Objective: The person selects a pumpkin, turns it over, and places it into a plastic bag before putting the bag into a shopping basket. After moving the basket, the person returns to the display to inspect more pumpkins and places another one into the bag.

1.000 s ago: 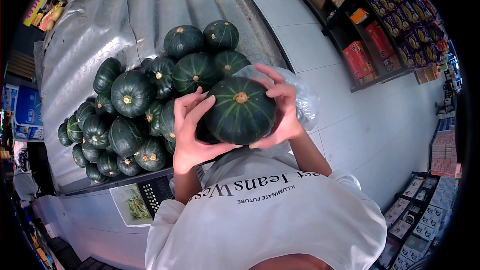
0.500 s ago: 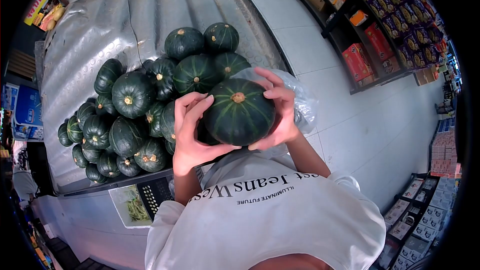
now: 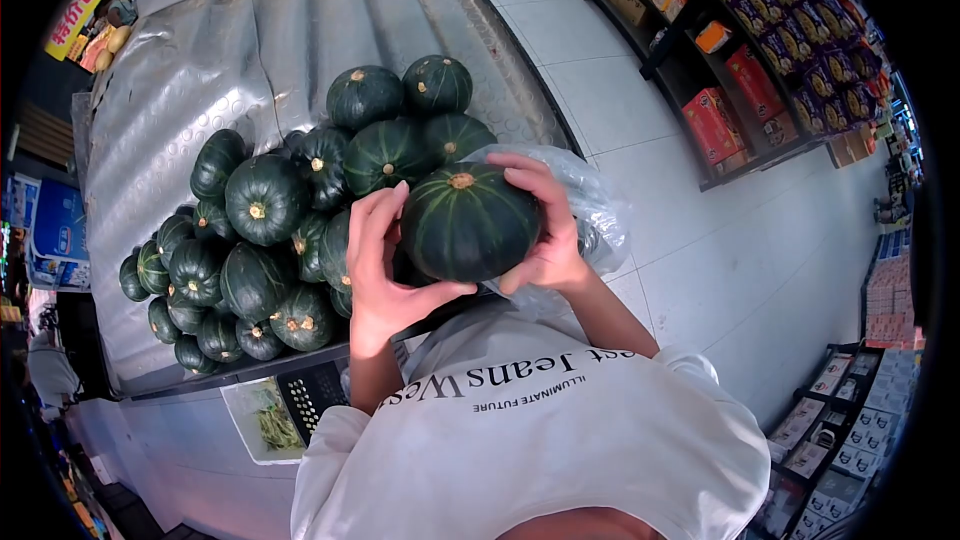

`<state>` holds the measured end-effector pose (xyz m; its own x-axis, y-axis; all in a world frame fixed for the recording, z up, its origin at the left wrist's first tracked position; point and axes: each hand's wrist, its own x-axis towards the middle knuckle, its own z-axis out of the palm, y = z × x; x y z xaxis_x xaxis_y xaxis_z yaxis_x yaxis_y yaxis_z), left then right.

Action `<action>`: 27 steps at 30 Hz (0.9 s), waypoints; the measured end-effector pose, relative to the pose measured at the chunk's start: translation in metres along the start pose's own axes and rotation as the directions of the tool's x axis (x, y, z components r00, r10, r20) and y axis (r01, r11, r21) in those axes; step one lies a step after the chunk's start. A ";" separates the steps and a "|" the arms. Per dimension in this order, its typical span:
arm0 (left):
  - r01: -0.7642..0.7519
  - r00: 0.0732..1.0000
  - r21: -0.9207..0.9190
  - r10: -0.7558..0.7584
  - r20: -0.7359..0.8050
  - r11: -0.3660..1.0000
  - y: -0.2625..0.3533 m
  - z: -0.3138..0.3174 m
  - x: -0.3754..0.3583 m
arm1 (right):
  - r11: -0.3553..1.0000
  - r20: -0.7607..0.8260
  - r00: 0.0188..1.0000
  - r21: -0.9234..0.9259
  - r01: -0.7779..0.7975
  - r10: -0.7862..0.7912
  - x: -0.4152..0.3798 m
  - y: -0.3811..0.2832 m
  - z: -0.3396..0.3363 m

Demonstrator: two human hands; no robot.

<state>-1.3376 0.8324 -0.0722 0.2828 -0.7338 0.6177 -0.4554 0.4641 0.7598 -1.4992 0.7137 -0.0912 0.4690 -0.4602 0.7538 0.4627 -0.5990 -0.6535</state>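
A dark green kabocha squash (image 3: 470, 225) with paler stripes is held up in front of my chest, its corky stem end facing up and slightly away. My left hand (image 3: 385, 260) is closed around its left side, thumb underneath. On the other side my right hand (image 3: 548, 225) grips it, fingers curled over the edge and thumb low. A clear plastic bag (image 3: 600, 205) hangs behind and beside my right hand. Left of and beyond my hands lies a pile of similar squashes (image 3: 266, 200) on the display stand.
The stand (image 3: 180, 60) has a ridged, silvery mat. Below its near edge is a white bin (image 3: 240, 420) with green vegetables beside a black crate (image 3: 310, 395). Shelves (image 3: 690, 80) with packaged goods stand at the right across a tiled floor (image 3: 700, 250). Stacked boxes (image 3: 850, 430) sit lower right.
The squash has come slightly lower and left in view and tipped, its stem end now nearer the top. Both hands still hold it. The pile appears slightly shifted with the camera.
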 end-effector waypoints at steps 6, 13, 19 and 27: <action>-0.075 0.997 -0.041 0.075 -0.011 0.996 -0.005 -0.001 -0.001 | 0.995 0.009 1.000 -0.097 0.011 -0.010 -0.001 0.001 -0.001; -0.155 0.988 -0.015 0.156 0.020 0.988 -0.006 -0.006 0.001 | 0.987 -0.014 0.994 -0.115 -0.109 0.108 -0.002 -0.008 0.003; -0.143 0.988 0.004 0.143 0.055 0.990 -0.003 -0.007 0.002 | 0.982 -0.014 0.991 -0.133 -0.132 0.132 0.001 -0.009 0.003; 0.064 0.997 -0.207 -0.054 0.054 0.976 0.005 -0.003 0.004 | 0.932 0.021 0.938 -0.118 -0.342 0.347 0.015 -0.033 0.004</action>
<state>-1.3360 0.8330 -0.0653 0.2612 -0.7833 0.5641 -0.2520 0.5088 0.8232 -1.5044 0.7293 -0.0581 0.6162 -0.6256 0.4784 0.1817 -0.4782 -0.8593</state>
